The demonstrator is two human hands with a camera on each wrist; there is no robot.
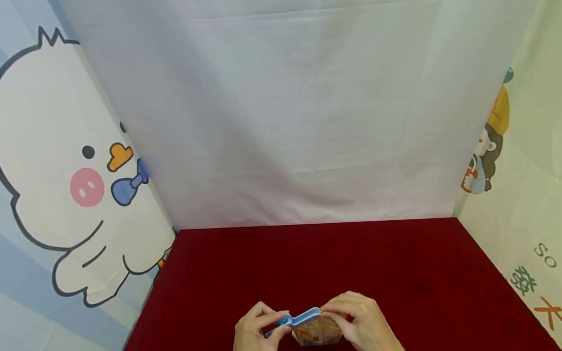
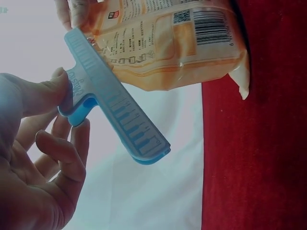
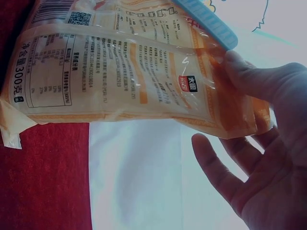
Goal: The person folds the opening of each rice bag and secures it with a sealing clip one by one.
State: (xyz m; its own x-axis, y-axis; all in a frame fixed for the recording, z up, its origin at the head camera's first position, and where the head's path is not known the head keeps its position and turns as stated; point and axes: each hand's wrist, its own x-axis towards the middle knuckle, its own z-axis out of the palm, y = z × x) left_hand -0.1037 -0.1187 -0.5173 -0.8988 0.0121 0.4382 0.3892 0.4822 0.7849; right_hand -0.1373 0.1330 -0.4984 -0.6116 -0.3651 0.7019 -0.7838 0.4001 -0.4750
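Observation:
My left hand (image 1: 256, 330) pinches the handle of a blue bag clip (image 1: 304, 319) between thumb and fingers. In the left wrist view the long clip (image 2: 112, 98) slants down to the right, its upper end by the bag's edge. My right hand (image 1: 363, 319) pinches the top corner of an orange food bag (image 1: 318, 333) with printed text and a barcode. The right wrist view shows the bag (image 3: 96, 79) stretching left from the thumb and fingers, with the clip's end (image 3: 211, 23) touching or close to the thumb. Whether the clip's jaws enclose the bag's edge, I cannot tell.
A dark red tabletop (image 1: 307, 263) lies beneath the hands. White cloth (image 1: 307, 122) hangs behind it. A cartoon-printed curtain (image 1: 48, 146) stands at the left, and a pale printed one (image 1: 522, 209) at the right.

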